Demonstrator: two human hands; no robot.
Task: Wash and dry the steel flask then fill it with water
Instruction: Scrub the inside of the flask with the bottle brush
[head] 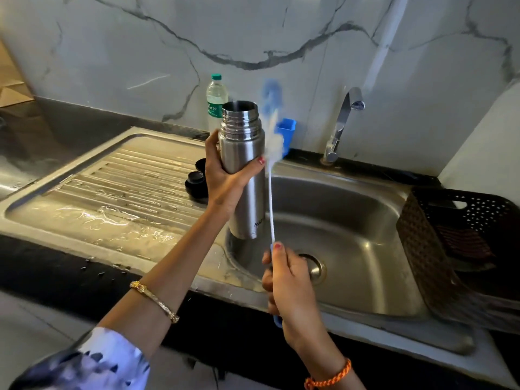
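Centre frame, over the sink (365,209): my left hand (225,175) wraps the open flask (243,170), upright. My right hand (289,288) fists the brush (271,142) handle, bristles outside beside the neck. Washing step; next, aim bristles into the mouth.

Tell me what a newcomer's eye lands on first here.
The open steel flask, held upright over the sink basin by the left hand. Next, the blurred bottle brush beside its mouth, gripped low by the right hand. Then the wet draining board at left.
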